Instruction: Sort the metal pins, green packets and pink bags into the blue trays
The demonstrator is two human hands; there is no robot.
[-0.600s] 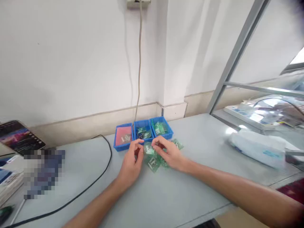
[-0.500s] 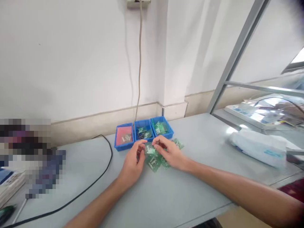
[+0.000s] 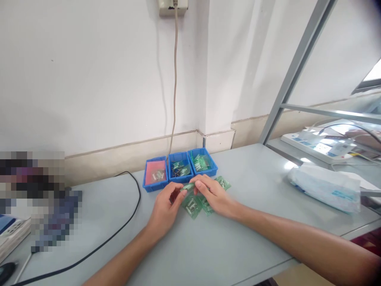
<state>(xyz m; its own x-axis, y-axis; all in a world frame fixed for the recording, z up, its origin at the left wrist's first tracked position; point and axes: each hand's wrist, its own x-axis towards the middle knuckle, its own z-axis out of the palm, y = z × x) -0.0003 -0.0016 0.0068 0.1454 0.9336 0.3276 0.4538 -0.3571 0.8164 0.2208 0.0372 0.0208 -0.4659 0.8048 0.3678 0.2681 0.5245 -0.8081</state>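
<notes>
Between my two hands is a small green plastic bag (image 3: 188, 186), raised just above the table. My left hand (image 3: 166, 204) pinches its left end between thumb and fingers. My right hand (image 3: 214, 195) grips the right end, with the thumb on top. Below them on the table lie more green bags (image 3: 192, 205) with small metal parts showing through. Another green bag (image 3: 223, 183) lies just beyond my right hand. Behind my hands stand a blue bin with a pink sheet (image 3: 151, 166), a middle blue bin (image 3: 170, 158) and a right blue bin (image 3: 213, 171), both holding green bags.
A black cable (image 3: 119, 227) curves across the grey table (image 3: 184, 254) on the left. On the right lie a white plastic package (image 3: 326, 186) and a power strip (image 3: 306, 147) behind a metal frame post (image 3: 285, 95). A blurred-out patch covers the far left.
Both hands have closed on the green bag, which now tilts and folds between them. Before, my left fingers were at its edge. The view has shifted slightly.
</notes>
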